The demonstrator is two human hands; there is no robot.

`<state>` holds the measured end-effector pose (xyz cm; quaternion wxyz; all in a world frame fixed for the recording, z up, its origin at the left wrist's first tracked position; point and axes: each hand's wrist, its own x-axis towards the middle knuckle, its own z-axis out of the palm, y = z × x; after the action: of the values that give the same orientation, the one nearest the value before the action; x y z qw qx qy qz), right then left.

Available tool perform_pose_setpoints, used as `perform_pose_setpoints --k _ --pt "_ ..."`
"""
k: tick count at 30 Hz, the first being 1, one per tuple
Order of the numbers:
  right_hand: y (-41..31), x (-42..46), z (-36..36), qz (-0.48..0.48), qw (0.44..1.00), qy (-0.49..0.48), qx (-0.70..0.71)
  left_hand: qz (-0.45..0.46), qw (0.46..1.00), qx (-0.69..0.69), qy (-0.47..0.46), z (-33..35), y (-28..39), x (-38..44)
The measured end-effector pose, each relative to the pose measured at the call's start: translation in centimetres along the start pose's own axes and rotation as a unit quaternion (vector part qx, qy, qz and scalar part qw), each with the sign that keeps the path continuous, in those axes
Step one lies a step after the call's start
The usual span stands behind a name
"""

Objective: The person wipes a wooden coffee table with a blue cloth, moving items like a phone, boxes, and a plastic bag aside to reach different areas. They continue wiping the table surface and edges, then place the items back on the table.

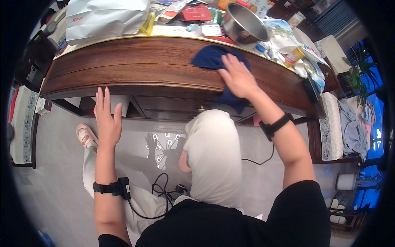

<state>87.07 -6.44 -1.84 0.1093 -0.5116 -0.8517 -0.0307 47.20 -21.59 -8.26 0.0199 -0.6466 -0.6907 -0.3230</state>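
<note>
My right hand (pixel 238 75) lies flat on a dark blue cloth (pixel 208 58), fingers extended rather than curled around it. The cloth is spread on the dark wooden table (pixel 132 69), and one end hangs over the front edge. Raised in front of that edge, further left, my left hand (pixel 108 119) has nothing in it, with the thumb apart from the fingers. Close to the cloth, a stainless steel bowl (pixel 243 24) stands tilted among packets.
A large white bag (pixel 106 21) and several food packets (pixel 196 13) crowd the table's far part. At right are a yellow container (pixel 294 57) and a black box (pixel 310 89). A cable (pixel 148 217) runs from my left wristband. Cushioned seats (pixel 331 129) flank the table.
</note>
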Motion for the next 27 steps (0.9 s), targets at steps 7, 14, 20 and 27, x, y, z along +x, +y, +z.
perform_pose_setpoints --k 7,14,20,27 --pt "16.5 -13.0 -4.3 0.210 0.974 -0.023 -0.078 -0.029 0.999 -0.038 -0.002 -0.7 3.6 -4.6" --pt "28.2 -22.8 -5.8 0.403 0.909 -0.030 -0.108 -0.023 0.999 -0.036 0.032 -3.7 7.8 -8.1" --pt "31.7 -28.0 -9.1 0.431 0.900 -0.006 -0.065 -0.034 0.997 -0.033 0.065 -7.4 9.0 -10.8" --pt "26.3 -26.9 -12.4 0.468 0.764 0.297 0.329 0.006 0.997 -0.046 0.058 -10.4 13.3 -9.8"
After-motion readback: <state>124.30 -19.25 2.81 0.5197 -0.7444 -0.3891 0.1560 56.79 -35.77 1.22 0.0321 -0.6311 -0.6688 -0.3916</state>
